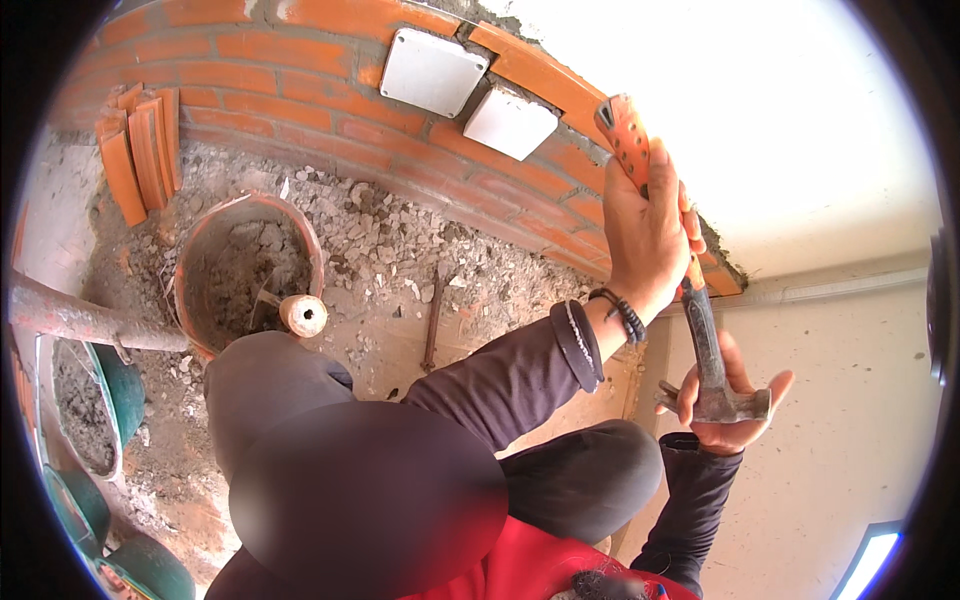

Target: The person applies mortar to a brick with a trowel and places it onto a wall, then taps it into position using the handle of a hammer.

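Observation:
A claw hammer point(706, 345) with an orange, dotted grip and a dark metal head is in both my hands, by the brick wall at the right. My left hand point(643, 235), a dark beaded band at its wrist, is closed round the grip, whose end sticks out above. Lower down, my right hand point(733, 430) holds the hammer's head against the palm, the thumb over one end and other fingers spread behind. The hammer hangs head down in the air. Nearest to my left hand is the top course of orange bricks point(545, 75).
Two white box covers point(434, 72) are set in the brick wall point(270, 80). A bucket point(318, 235) of mortar holds a wooden-handled tool point(303, 316). Rubble point(390, 240) and a rusty bar point(434, 322) lie on the floor. Brick pieces point(145, 150) and green buckets point(125, 385) stand left.

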{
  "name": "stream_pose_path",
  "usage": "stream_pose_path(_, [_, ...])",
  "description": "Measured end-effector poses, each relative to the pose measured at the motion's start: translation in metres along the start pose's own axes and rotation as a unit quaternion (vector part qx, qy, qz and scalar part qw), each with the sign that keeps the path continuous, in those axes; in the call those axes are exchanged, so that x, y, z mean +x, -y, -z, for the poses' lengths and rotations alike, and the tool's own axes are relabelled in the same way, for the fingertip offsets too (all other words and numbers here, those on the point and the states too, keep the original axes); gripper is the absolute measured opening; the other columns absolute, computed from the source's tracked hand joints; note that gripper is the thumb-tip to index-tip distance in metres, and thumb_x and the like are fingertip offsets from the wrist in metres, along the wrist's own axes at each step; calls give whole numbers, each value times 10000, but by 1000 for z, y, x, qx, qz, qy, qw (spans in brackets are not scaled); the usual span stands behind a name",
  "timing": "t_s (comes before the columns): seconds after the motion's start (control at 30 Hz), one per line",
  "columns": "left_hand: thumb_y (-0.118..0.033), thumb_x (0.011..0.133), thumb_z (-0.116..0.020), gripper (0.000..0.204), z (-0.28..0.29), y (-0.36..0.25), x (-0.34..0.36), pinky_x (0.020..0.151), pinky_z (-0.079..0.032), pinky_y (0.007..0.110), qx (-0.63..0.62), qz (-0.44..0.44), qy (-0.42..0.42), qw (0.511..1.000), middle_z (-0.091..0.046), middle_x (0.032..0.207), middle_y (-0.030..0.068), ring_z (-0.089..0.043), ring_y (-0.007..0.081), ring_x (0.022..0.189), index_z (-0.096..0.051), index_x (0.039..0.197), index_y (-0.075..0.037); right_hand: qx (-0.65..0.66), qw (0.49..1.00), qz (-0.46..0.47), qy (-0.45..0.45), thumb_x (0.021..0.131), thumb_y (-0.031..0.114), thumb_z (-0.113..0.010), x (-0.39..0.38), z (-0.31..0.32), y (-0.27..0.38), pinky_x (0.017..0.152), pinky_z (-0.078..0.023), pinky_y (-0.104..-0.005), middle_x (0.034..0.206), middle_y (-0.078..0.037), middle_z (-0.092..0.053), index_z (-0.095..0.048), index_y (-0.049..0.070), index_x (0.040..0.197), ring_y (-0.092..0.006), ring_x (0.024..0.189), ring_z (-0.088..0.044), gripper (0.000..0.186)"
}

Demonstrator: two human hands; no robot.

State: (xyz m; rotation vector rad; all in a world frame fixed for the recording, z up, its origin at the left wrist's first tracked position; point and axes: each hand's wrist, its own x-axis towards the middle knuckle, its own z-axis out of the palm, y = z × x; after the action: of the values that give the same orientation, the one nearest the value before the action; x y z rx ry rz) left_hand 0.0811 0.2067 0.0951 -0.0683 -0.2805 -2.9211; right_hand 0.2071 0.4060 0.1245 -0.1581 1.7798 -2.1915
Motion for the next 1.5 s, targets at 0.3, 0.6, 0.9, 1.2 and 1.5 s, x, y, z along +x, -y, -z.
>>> stream_pose_path(0.3, [-232,1015,-556,226,-17,-7,16,401,-392,228,78,-36,-55,995,-459,776,-4,-419,50,477,-365,1039,-113,-826,490,277,-42,757,465,-745,-7,-63,25,1054,-363,-563,1278,-239,-534,-508,58,1341,-377,1195,-523,751])
stream_pose_path(0.6, [-217,1005,-571,246,-31,-32,14,469,-408,212,-18,50,-19,998,-447,793,-13,-421,41,555,-389,1095,-79,-673,604,424,-44,835,18,-713,22,-21,-8,615,-499,-339,880,-179,-648,-592,94,1053,-246,702,-609,260])
stream_pose_path(0.9, [-719,756,-675,1162,101,4,91,1083,-133,663,697,-403,-132,578,-195,1500,280,-151,447,1401,-195,1477,55,-356,798,427,-230,945,140,-592,54,-85,0,463,-441,-245,933,-342,-652,-336,33,1252,-130,462,-518,413])
stream_pose_path(1.2, [-695,631,-778,1350,121,14,126,1088,1,727,726,-385,-131,555,-17,1603,286,44,507,1468,-98,1542,32,-387,762,407,-322,933,88,-525,69,-111,-12,476,-471,-275,688,-220,-628,-66,8,1517,-152,418,-490,747])
stream_pose_path(1.5, [-640,624,-825,1363,121,17,126,1068,12,749,718,-389,-132,563,-7,1598,301,52,509,1466,-73,1544,29,-414,782,374,-277,941,29,-525,78,-103,-22,484,-443,-225,898,-314,-671,-158,73,1523,-104,447,-476,690])
